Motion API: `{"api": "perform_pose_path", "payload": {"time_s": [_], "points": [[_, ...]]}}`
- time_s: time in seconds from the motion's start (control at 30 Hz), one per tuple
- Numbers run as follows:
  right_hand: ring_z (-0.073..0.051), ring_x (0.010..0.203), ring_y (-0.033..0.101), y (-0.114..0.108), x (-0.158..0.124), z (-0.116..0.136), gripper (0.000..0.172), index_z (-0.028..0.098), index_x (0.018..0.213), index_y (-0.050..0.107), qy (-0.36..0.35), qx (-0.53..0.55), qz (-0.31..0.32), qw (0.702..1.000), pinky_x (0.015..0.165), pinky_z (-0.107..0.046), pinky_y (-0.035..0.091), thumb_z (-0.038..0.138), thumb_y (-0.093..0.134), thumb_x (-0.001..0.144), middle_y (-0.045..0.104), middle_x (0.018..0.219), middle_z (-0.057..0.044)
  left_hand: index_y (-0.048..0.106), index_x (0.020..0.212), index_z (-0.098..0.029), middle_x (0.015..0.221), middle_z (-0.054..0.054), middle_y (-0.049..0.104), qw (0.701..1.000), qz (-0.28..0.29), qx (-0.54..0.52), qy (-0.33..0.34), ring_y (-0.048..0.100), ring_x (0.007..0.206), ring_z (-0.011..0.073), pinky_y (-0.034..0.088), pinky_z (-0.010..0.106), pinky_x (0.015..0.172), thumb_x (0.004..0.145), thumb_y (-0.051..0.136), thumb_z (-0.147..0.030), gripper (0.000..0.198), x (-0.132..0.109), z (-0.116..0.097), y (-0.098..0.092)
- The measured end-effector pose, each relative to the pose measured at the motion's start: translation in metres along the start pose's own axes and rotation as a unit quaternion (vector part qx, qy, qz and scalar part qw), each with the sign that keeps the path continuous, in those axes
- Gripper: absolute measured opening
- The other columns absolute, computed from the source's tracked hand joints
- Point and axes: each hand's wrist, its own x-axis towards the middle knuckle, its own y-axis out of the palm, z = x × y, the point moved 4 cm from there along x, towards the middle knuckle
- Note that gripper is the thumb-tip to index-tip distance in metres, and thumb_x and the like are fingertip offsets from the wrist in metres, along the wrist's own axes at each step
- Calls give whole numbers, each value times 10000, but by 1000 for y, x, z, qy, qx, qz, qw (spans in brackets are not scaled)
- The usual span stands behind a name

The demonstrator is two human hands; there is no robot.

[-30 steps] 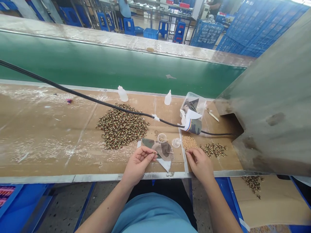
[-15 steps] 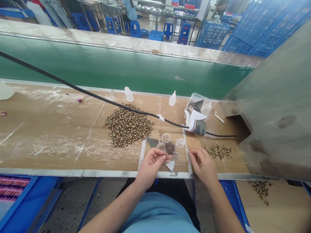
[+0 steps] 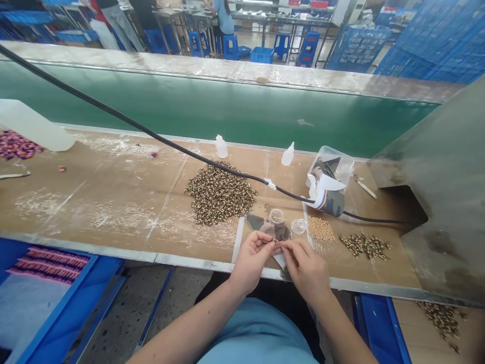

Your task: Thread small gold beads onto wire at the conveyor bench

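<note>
My left hand (image 3: 254, 260) is closed in a pinch on a small reddish metallic piece (image 3: 275, 241), mostly covered by the fingertips. Against it come the fingertips of my right hand (image 3: 305, 263), pinched together; what they hold is too small to make out. Below both hands lies a camouflage cloth (image 3: 278, 230). Beyond it stand two small clear cups (image 3: 276, 216), the left one with a thin stick in it. A patch of tan beads (image 3: 320, 228) is just past my right hand. Farther right lies a small pile of gold-and-dark metal pieces (image 3: 364, 246).
A large heap of similar small pieces (image 3: 222, 194) sits left of the cloth. Two white squeeze bottles (image 3: 221, 146) stand along the back. A black cable (image 3: 182, 149) crosses above the table to a camouflage-wrapped bundle (image 3: 332, 202) by a clear box (image 3: 333, 162). A metal panel (image 3: 447, 192) rises on the right.
My right hand has moved left from beside the tan beads to meet my left fingertips. My left hand keeps its pinch. The view has shifted left.
</note>
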Motion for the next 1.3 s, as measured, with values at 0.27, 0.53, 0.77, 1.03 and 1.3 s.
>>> {"api": "perform_pose_path", "payload": {"time_s": [0.27, 0.53, 0.77, 1.03, 1.3], "points": [[-85, 673, 638, 2, 0, -1, 150, 193, 868, 609, 30, 68, -10, 997, 584, -170, 476, 237, 473, 913, 656, 812, -15, 537, 734, -156, 717, 7, 657, 1000, -9, 5, 3, 655, 718, 135, 540, 327, 790, 595, 798, -303, 330, -2, -4, 3], [-90, 633, 634, 0, 4, 9, 211, 189, 852, 630, 0, 28, -11, 1000, 540, -180, 454, 241, 439, 922, 664, 805, -29, 549, 734, -159, 692, -12, 628, 999, -35, 15, 33, 610, 683, 102, 524, 255, 703, 605, 778, -286, 292, -1, 1, 2], [-82, 630, 626, 3, 4, 8, 194, 192, 806, 640, 54, 67, -14, 996, 522, -165, 449, 263, 487, 901, 655, 766, -13, 549, 732, -162, 701, -5, 630, 997, -49, 24, 48, 609, 691, 111, 504, 259, 715, 618, 760, -276, 265, -1, 2, 1], [-73, 507, 552, 4, 7, 9, 230, 200, 788, 648, 82, 91, 0, 993, 473, -184, 431, 287, 468, 902, 650, 743, -15, 546, 743, -168, 719, -4, 627, 996, -59, 27, 60, 606, 719, 119, 489, 262, 729, 640, 743, -266, 242, -1, 3, -1], [-58, 451, 490, 6, 7, 10, 176, 205, 779, 638, 117, 102, -13, 988, 464, -185, 411, 287, 514, 874, 643, 733, 4, 553, 752, -171, 748, -2, 635, 994, -61, 33, 81, 598, 743, 112, 468, 236, 728, 667, 719, -227, 194, -1, 4, -4]]}}
